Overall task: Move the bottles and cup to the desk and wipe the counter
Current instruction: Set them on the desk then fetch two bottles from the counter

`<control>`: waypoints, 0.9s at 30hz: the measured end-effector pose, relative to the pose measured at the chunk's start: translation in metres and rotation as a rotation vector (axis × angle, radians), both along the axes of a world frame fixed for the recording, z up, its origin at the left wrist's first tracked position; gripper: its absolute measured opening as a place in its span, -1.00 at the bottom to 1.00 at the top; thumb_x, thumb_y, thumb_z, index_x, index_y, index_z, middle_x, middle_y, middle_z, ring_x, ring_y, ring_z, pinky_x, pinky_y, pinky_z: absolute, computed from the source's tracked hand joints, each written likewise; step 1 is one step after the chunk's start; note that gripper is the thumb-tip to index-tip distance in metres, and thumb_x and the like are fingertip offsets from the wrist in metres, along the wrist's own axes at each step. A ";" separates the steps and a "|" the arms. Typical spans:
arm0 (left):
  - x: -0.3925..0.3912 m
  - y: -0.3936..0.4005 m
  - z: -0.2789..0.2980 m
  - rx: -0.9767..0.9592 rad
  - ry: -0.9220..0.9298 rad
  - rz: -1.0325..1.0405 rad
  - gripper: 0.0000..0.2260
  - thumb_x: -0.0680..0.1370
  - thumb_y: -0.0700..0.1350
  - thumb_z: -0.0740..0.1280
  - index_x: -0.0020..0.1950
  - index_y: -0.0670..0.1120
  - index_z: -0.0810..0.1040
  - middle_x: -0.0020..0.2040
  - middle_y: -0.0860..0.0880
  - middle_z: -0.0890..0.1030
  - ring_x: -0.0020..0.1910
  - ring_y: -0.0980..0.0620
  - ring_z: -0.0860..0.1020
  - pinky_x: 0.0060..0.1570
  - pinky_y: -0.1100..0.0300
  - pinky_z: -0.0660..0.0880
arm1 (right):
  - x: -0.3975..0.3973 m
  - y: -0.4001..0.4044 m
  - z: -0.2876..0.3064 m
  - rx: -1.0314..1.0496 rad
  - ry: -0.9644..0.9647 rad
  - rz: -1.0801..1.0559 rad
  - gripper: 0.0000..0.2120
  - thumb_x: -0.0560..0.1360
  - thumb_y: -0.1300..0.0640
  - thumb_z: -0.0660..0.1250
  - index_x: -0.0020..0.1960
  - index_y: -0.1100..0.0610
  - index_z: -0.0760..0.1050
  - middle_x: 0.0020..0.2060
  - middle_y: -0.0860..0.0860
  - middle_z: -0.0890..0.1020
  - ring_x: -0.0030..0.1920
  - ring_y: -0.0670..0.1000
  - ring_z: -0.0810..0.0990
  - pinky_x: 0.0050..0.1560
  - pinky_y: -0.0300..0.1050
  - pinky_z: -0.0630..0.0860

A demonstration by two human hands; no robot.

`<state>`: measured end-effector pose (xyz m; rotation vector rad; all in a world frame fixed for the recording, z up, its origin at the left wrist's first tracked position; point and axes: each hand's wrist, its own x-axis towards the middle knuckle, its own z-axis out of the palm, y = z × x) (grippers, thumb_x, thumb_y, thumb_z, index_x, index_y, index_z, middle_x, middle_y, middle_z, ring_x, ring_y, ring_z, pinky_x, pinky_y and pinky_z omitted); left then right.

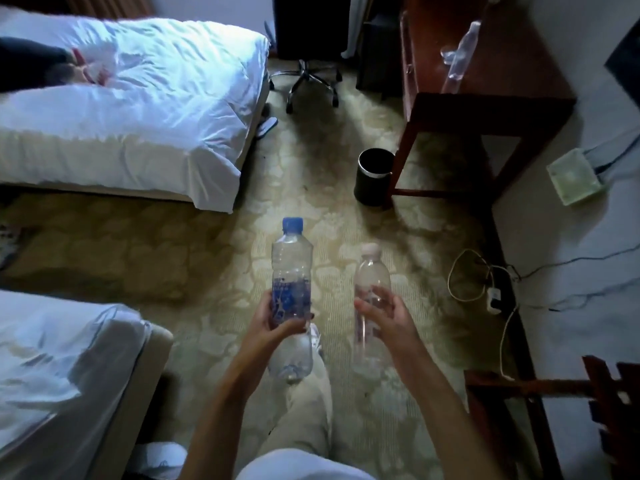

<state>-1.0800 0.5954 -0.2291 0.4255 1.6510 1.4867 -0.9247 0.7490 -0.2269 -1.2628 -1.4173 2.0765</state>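
My left hand (273, 318) grips a clear plastic bottle with a blue cap and blue label (292, 265), held upright over the carpet. A clear bottle with a white cap (371, 271) is in my right hand (382, 315), also upright. Both bottles hang in front of me at waist height. Far ahead on the right stands the dark wooden desk (491, 98). On its top lie a clear bottle (462, 53) and a small clear cup (447, 54), blurred.
A black waste bin (374, 176) stands on the floor by the desk leg. White beds sit at the left (138, 98) and lower left (52, 375). An office chair base (310, 81) is ahead. Cables and a power strip (491, 292) lie by the right wall. A wooden rack (554, 393) is lower right.
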 end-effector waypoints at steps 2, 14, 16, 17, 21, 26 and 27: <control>-0.048 0.050 -0.009 -0.015 -0.015 -0.006 -0.51 0.44 -0.19 0.49 0.32 0.01 0.44 0.15 -0.10 0.67 0.07 -0.04 0.68 0.09 0.03 0.61 | -0.046 0.041 -0.010 -0.020 -0.034 -0.001 -0.43 0.36 -0.02 0.52 0.29 0.00 0.39 0.12 -0.03 0.61 0.07 -0.08 0.62 -0.09 -0.18 0.48; -0.305 0.383 0.046 0.067 0.091 -0.247 -0.48 0.44 -0.18 0.48 0.36 -0.01 0.41 0.17 -0.07 0.65 0.12 -0.01 0.65 0.14 0.09 0.59 | -0.270 0.349 0.050 0.102 0.048 -0.133 -0.46 0.41 0.06 0.48 0.32 0.02 0.35 0.16 -0.11 0.55 0.12 -0.22 0.54 -0.09 -0.36 0.46; -0.329 0.436 0.029 0.043 0.086 -0.271 -0.51 0.45 -0.12 0.49 0.34 0.00 0.43 0.15 -0.06 0.66 0.09 -0.02 0.66 0.07 0.10 0.59 | -0.293 0.395 0.029 0.042 0.047 -0.217 -0.50 0.43 0.13 0.47 0.28 0.03 0.33 0.09 -0.13 0.57 0.05 -0.22 0.56 -0.11 -0.37 0.52; -0.340 0.464 0.018 0.018 0.088 -0.266 -0.52 0.45 -0.08 0.49 0.33 0.00 0.44 0.13 -0.06 0.67 0.08 -0.03 0.66 0.03 0.12 0.59 | -0.306 0.420 0.019 0.019 0.045 -0.261 -0.48 0.42 0.16 0.48 0.28 0.05 0.32 0.07 -0.12 0.58 0.04 -0.19 0.58 -0.06 -0.32 0.55; -0.389 0.589 -0.012 -0.011 0.057 -0.239 -0.59 0.47 -0.11 0.48 0.28 -0.02 0.46 0.08 -0.06 0.67 -0.03 0.07 0.67 -0.10 0.23 0.59 | -0.367 0.541 -0.005 -0.038 0.051 -0.369 -0.44 0.37 0.16 0.53 0.26 0.11 0.34 0.09 -0.01 0.62 0.08 -0.02 0.63 0.10 -0.08 0.58; -0.453 0.756 0.013 0.062 0.121 -0.387 -0.59 0.48 -0.19 0.47 0.28 -0.06 0.43 0.00 0.02 0.66 -0.09 0.16 0.64 -0.14 0.30 0.56 | -0.425 0.700 0.016 0.046 0.087 -0.460 -0.57 0.38 0.27 0.50 0.15 0.08 0.40 0.08 0.08 0.65 0.00 -0.03 0.67 0.04 -0.07 0.59; -0.463 0.788 0.021 0.092 0.121 -0.413 -0.59 0.48 -0.18 0.47 0.28 -0.09 0.43 -0.03 0.03 0.64 -0.13 0.18 0.63 -0.18 0.31 0.55 | -0.433 0.727 0.024 0.064 0.090 -0.479 -0.56 0.38 0.26 0.50 0.18 0.09 0.39 0.08 0.07 0.65 0.02 0.01 0.67 0.06 -0.02 0.59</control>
